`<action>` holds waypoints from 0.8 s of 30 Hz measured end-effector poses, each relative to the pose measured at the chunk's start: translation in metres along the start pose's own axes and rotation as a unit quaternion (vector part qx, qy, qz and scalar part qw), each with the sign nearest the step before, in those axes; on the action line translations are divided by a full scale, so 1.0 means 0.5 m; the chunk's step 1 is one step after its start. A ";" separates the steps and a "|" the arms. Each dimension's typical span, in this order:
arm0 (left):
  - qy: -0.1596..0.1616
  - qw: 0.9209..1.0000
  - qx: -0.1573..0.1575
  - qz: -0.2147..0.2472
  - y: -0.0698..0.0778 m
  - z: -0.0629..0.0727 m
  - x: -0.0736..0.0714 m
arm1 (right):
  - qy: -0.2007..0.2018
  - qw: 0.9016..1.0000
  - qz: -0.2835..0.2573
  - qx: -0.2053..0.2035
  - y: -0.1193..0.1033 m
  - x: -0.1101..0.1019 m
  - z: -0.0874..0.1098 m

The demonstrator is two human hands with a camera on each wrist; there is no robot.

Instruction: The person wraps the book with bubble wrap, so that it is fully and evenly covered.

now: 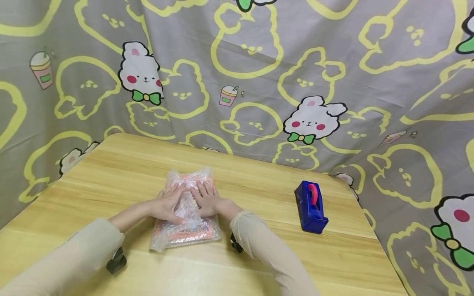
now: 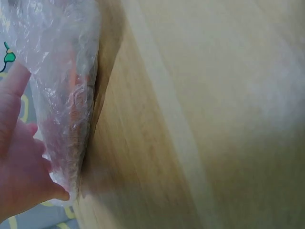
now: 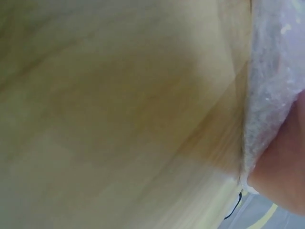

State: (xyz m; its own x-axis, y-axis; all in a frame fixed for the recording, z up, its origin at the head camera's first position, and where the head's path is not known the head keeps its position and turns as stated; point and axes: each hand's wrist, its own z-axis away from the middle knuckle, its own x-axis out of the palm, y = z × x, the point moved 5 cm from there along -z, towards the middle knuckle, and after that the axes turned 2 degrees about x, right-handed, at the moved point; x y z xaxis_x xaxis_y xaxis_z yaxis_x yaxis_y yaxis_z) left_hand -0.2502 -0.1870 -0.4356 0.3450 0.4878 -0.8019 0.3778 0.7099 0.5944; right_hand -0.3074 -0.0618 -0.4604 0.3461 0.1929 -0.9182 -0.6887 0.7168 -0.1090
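A flat orange-and-pink item, like a book or a picture, lies wrapped in clear bubble wrap (image 1: 185,235) on the wooden table. Both hands rest on top of it with fingers spread. My left hand (image 1: 167,204) covers the left side, its thumb pointing in toward the middle. On the upper right part lies my right hand (image 1: 207,200), fingers straight and pointing away. In the left wrist view the bubble wrap (image 2: 62,90) bulges at the edge beside the left hand (image 2: 24,162). Part of the right hand (image 3: 281,162) shows against the wrap in the right wrist view.
A blue tape dispenser (image 1: 311,209) with a pink roll core (image 1: 313,194) stands on the right side of the table (image 1: 259,255). A grey curtain (image 1: 207,82) with yellow bear outlines and white rabbits hangs behind the table and along its sides.
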 end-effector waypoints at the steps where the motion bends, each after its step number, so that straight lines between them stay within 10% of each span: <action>1: -0.005 1.000 -0.003 0.002 -0.001 -0.001 0.000 | -0.001 1.000 -0.012 -0.002 0.001 -0.001 0.000; 11: -0.049 0.998 -0.025 -0.015 -0.008 -0.007 0.012 | -0.017 0.990 -0.141 -0.018 0.012 -0.002 0.001; 24: -0.075 0.992 -0.024 -0.101 0.005 -0.018 0.024 | -0.022 0.995 -0.089 -0.050 0.009 -0.008 0.011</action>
State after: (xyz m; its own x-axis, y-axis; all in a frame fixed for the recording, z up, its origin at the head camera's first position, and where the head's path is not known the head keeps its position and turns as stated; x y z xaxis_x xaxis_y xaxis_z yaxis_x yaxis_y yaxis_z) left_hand -0.2530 -0.1749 -0.4444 0.3914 0.2550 -0.8842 0.4128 0.8101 0.4163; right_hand -0.3083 -0.0557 -0.4550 0.4940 0.0989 -0.8638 -0.6731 0.6723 -0.3080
